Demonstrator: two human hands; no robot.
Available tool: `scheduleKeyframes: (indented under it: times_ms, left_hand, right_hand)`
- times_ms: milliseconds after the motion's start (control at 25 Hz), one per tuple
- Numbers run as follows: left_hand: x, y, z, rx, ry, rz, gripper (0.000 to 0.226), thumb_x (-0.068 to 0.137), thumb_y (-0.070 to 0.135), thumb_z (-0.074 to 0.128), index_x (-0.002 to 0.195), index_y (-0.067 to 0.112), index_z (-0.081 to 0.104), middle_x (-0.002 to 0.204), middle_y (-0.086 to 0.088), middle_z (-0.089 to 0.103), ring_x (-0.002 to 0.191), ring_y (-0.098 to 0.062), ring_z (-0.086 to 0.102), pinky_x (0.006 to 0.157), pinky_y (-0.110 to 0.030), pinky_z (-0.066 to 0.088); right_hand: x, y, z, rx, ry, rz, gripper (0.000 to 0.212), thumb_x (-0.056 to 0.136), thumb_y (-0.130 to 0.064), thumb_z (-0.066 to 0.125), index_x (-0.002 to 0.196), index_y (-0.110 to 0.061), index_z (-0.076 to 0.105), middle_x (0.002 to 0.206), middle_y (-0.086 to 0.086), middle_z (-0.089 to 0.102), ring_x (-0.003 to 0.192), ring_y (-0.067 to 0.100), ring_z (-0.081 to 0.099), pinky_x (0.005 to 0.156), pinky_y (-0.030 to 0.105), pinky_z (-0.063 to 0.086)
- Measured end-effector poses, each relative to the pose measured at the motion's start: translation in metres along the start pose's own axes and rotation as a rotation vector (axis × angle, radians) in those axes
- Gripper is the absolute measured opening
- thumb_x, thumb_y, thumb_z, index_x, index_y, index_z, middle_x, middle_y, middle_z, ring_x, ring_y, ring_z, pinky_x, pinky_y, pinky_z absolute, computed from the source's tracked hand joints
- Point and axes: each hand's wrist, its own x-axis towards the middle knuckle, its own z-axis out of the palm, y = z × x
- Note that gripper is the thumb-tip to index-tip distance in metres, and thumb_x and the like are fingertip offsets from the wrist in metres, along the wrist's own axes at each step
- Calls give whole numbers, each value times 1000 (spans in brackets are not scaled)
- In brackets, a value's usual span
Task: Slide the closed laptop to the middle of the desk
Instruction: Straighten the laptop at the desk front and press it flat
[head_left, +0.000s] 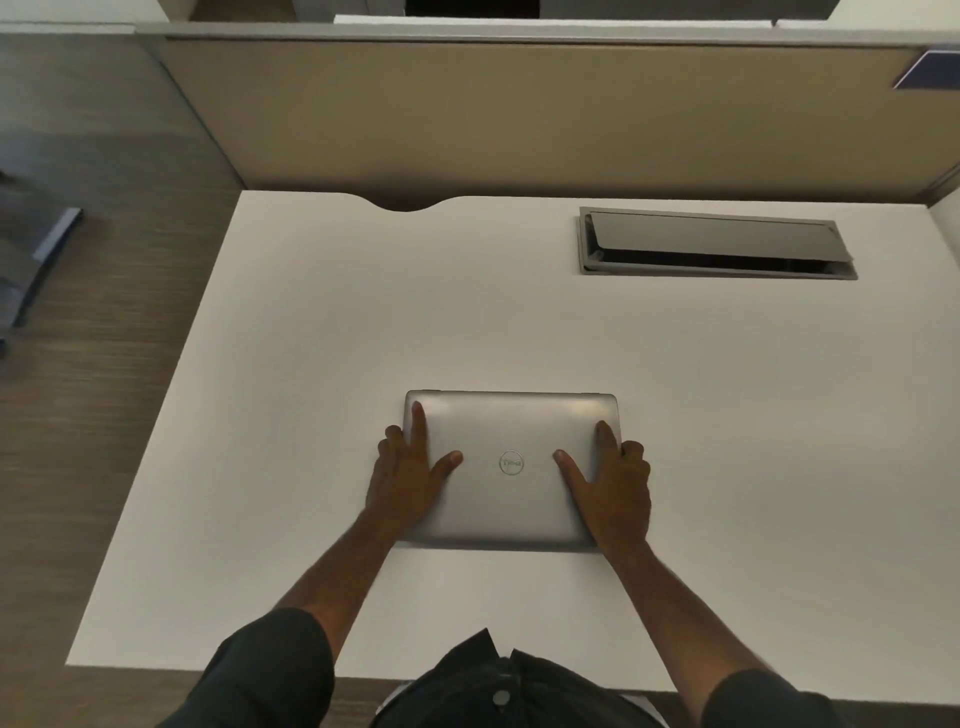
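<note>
A closed silver laptop (511, 431) with a round logo on its lid lies flat on the white desk (311, 364), near the middle from left to right and somewhat towards the front edge. My left hand (410, 470) grips its left side, thumb and index finger on the lid, other fingers curled over the edge. My right hand (610, 480) holds the right side the same way. Both forearms reach in from the bottom of the view.
A grey cable hatch (717, 244) with its flap tilted open sits in the desk at the back right. A beige partition (519, 114) runs behind the desk, above a curved notch (405, 205) in the back edge. Wood-look floor (104, 364) lies left.
</note>
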Motion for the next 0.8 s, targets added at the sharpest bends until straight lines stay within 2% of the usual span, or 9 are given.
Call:
scheduleKeyframes:
  times_ms: [280, 480, 560, 600, 640, 680, 760, 800]
  left_hand:
    - [2, -4, 3, 106, -12, 37, 95, 92, 71, 37, 160, 19, -5, 132, -17, 38, 113, -34, 46, 93, -45, 50]
    - [3, -5, 4, 234, 48, 64, 96, 90, 74, 36, 160, 14, 6, 124, -16, 45, 104, -33, 52, 79, -42, 52]
    - [1, -6, 4, 322, 106, 61, 93, 91, 73, 36, 159, 13, 15, 119, -15, 50, 96, -32, 54, 72, -41, 50]
    - [0, -7, 5, 353, 146, 64, 89, 93, 69, 37, 158, 11, 20, 118, -16, 52, 94, -32, 55, 71, -41, 49]
    - [-1, -7, 5, 360, 187, 79, 85, 95, 64, 39, 156, 8, 25, 123, -18, 54, 97, -34, 56, 74, -43, 49]
    - [-1, -8, 6, 342, 221, 105, 80, 98, 58, 39, 155, 4, 28, 133, -21, 53, 107, -38, 57, 84, -46, 50]
    - [-2, -7, 7, 285, 245, 171, 73, 101, 48, 30, 153, -3, 28, 155, -26, 37, 138, -43, 42, 112, -52, 38]
    - [-4, -5, 8, 264, 250, 203, 72, 102, 44, 25, 152, -6, 28, 159, -26, 30, 146, -42, 32, 119, -53, 30]
  right_hand:
    - [0, 2, 3, -84, 11, -25, 77, 83, -78, 51, 143, -31, 38, 114, 7, 47, 100, 35, 50, 69, 43, 56]
    - [-2, 4, 5, -153, 42, -58, 77, 87, -74, 52, 146, -26, 40, 113, 10, 49, 94, 34, 50, 68, 41, 53]
    - [-3, 5, 8, -168, 72, -88, 77, 89, -69, 54, 146, -20, 44, 122, 16, 52, 100, 38, 52, 77, 44, 53]
    - [-2, 6, 9, -168, 76, -114, 75, 91, -65, 55, 147, -15, 44, 135, 20, 50, 112, 41, 52, 89, 46, 51]
    - [-1, 5, 10, -172, 68, -145, 73, 96, -59, 53, 149, -10, 42, 149, 24, 42, 129, 43, 47, 103, 49, 45]
    - [0, 5, 11, -179, 58, -179, 70, 101, -53, 47, 151, -5, 39, 158, 26, 33, 141, 43, 37, 114, 50, 37]
    - [1, 3, 12, -195, 28, -225, 68, 104, -44, 30, 153, 5, 32, 163, 27, 23, 151, 42, 23, 122, 51, 25]
    - [0, 2, 12, -201, 12, -239, 68, 105, -40, 23, 153, 7, 29, 163, 26, 21, 152, 40, 20, 123, 51, 24]
